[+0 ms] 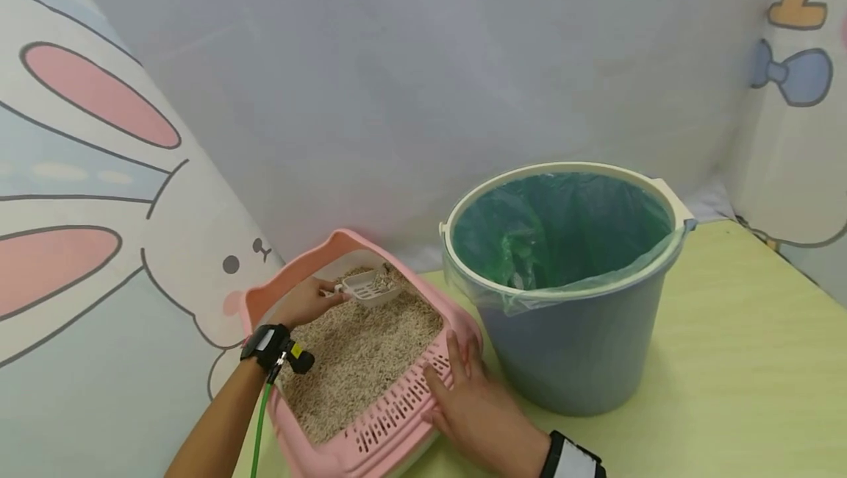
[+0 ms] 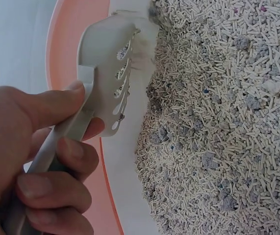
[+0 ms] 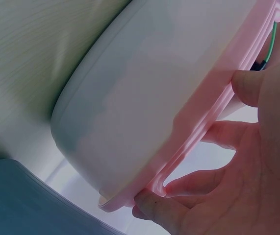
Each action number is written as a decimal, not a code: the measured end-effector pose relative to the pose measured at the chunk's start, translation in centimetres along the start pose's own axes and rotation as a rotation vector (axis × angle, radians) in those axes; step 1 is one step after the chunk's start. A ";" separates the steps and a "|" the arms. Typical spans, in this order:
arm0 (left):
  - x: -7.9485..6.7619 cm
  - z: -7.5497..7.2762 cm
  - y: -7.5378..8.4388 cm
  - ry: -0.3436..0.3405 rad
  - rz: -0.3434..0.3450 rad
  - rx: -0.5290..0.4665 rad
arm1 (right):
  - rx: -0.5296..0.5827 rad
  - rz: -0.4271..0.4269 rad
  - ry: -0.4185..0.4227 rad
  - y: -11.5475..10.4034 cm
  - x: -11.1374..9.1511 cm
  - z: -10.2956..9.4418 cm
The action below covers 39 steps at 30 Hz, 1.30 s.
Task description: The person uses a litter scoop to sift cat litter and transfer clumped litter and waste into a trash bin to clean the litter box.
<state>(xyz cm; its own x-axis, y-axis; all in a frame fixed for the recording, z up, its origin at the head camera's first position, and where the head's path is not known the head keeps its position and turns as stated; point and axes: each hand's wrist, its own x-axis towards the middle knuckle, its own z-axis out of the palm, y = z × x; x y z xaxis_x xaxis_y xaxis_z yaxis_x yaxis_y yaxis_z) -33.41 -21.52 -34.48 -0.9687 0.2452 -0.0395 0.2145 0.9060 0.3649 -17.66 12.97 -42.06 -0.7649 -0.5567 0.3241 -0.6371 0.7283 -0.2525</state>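
In the head view my left hand point(image 1: 306, 303) grips a pale litter scoop point(image 1: 366, 287) by its handle, over the far part of a pink-rimmed litter box point(image 1: 291, 419). The left wrist view shows the scoop's slotted head point(image 2: 103, 63) tilted near the box's inner wall. Fingers and thumb of my left hand point(image 2: 51, 161) wrap the handle. Grainy litter point(image 1: 370, 349) with greyish clumps point(image 2: 210, 160) fills the box. My right hand point(image 1: 479, 408) rests on the perforated near-right rim, fingers spread; the right wrist view shows its thumb point(image 3: 247, 87) against the rim's outer edge.
A grey bucket point(image 1: 569, 353) lined with a green translucent bag point(image 1: 595, 220) stands right beside the litter box. Both sit on a light yellow-green table point(image 1: 748, 360). A grey-white sheet point(image 1: 423, 95) hangs behind, with a rabbit-print panel point(image 1: 179, 243) on the left.
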 end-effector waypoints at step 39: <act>-10.6 -2.9 1.0 0.102 -0.207 -0.484 | 0.000 0.001 0.025 0.2 0.0 0.4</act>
<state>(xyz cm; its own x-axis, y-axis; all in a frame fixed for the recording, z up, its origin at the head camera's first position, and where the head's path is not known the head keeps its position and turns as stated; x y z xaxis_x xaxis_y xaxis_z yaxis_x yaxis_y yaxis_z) -23.32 -24.16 -31.00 -0.9970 0.0218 -0.0746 -0.0414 0.6633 0.7472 -17.79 13.00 -42.47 -0.7627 -0.5460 0.3467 -0.6365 0.7288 -0.2525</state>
